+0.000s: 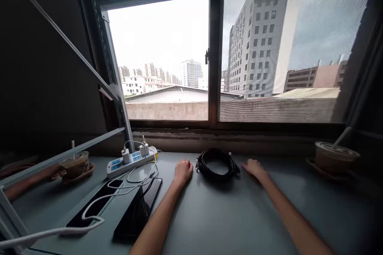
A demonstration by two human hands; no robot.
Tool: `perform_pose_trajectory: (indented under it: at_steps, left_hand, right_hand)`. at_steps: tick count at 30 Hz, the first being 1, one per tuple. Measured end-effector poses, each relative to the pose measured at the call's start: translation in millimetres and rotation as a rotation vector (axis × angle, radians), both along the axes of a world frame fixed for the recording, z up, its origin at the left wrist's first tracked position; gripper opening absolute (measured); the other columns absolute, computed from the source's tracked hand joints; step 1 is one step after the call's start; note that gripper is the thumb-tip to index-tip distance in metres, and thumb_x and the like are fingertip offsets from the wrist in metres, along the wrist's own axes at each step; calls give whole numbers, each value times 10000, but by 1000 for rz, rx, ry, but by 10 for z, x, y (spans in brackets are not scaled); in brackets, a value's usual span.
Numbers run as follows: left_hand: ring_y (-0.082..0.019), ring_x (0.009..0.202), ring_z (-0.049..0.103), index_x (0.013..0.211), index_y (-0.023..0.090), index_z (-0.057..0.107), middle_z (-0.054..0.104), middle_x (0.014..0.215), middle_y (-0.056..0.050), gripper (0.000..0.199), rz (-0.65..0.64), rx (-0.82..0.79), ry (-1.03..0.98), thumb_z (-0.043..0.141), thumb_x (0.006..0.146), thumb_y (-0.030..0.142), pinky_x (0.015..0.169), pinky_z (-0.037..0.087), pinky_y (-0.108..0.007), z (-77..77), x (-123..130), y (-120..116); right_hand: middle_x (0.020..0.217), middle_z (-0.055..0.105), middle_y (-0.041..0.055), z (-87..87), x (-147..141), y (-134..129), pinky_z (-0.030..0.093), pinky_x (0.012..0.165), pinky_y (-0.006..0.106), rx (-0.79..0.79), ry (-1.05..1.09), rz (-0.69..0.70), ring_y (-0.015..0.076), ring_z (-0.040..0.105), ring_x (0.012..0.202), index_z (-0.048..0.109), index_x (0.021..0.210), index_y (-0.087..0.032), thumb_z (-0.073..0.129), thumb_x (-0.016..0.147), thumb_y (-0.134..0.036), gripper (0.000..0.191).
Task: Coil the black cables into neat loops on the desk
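Observation:
A coiled black cable [217, 167] with metal-tipped connectors lies on the grey-blue table [221, 219], between my two hands. My left hand [183, 170] rests just left of the coil, its fingers curled into a loose fist with nothing seen in it. To the right of the coil, my right hand [253, 167] lies on the table, fingers curled under and the thumb side toward the cable. Neither hand appears to touch the cable. Beside my left forearm is a black tablet-like device [138, 209] with a dark, glossy screen.
A white power strip [131, 163] holds plugged-in chargers; a white cord [92, 207] runs over a dark phone-like slab [94, 207]. Drink cups with straws stand at left [76, 165] and right [335, 158]. Another person's hand [56, 171] is at the left cup. A metal frame [115, 75] rises at left.

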State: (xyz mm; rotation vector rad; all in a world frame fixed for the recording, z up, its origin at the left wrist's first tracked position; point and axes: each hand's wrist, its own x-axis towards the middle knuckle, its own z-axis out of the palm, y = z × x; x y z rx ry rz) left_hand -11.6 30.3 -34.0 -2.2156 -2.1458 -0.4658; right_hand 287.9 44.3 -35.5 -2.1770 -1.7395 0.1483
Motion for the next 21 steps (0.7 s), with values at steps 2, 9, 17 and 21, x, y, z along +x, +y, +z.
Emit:
perform_pose_trajectory:
  at_steps: [2,9,17,21]
  left_hand:
    - [-195,978,571,864,151,631,627,1005,-104,276,-19,4,43,380,904,257,835,415,-307,6,49,-23]
    - [-194,909,607,895,155,638,651,988,-102,345,-16,-74,101,323,926,294,751,441,-303,18,145,-79]
    - [-169,895,601,948,128,615,643,976,-82,352,-21,-103,125,376,927,386,807,464,-364,59,173,-116]
    - [-164,884,598,952,127,607,635,965,-71,330,-26,-107,123,413,915,391,813,469,-372,58,180,-120]
  right_hand:
    - [889,609,47,-90,-26,-62,485,783,348,-34,-47,10,143,588,829,598,922,-112,509,902,-335,240]
    - [847,606,40,-176,-52,-244,456,784,344,-17,-117,49,143,574,810,597,875,-132,418,932,-400,327]
    - [830,597,34,-165,-56,-288,442,753,319,-11,-124,49,135,560,769,585,847,-135,421,925,-412,332]
    - [839,597,34,-172,-44,-272,441,749,316,-19,-136,50,132,555,764,588,853,-137,428,922,-408,322]
